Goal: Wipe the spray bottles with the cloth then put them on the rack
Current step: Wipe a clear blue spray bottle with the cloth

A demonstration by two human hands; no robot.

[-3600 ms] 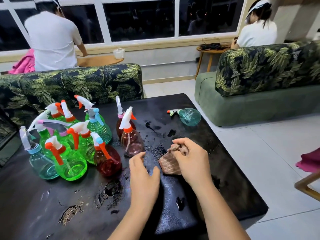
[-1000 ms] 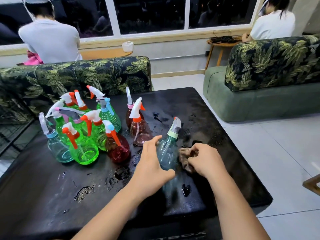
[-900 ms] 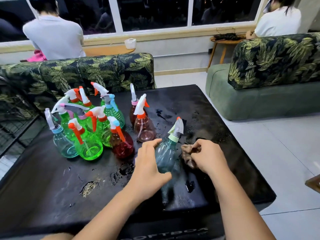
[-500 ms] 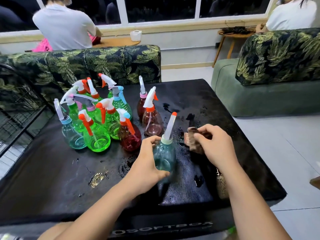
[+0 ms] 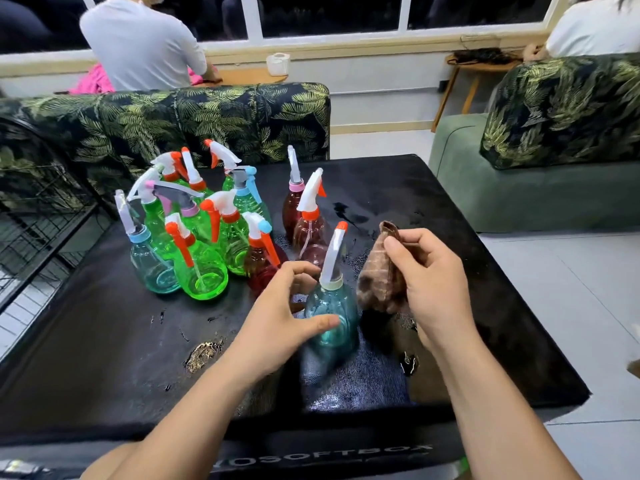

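Left hand [image 5: 277, 317]: curled round the teal spray bottle [image 5: 336, 302] — upright on the counter [image 5: 485, 306].
Right hand [image 5: 429, 282]: pinching the brown cloth [image 5: 379, 278] just beside it.

The round teal spray bottle [image 5: 332, 320] that my left hand [image 5: 280, 320] grips is smooth, glossy, see-through plastic with an opaque white plastic trigger. The brown checked cloth [image 5: 379, 278] pinched in my right hand [image 5: 429, 282] looks soft, woven and matt. The black tabletop [image 5: 104, 341] is finely grained, shiny where wet and rough at one worn pale patch [image 5: 202, 355]; the green spray bottles [image 5: 204, 271] and red spray bottles [image 5: 308, 233] are the same glossy translucent plastic, and the black wire rack [image 5: 48, 258] looks like thin metal.
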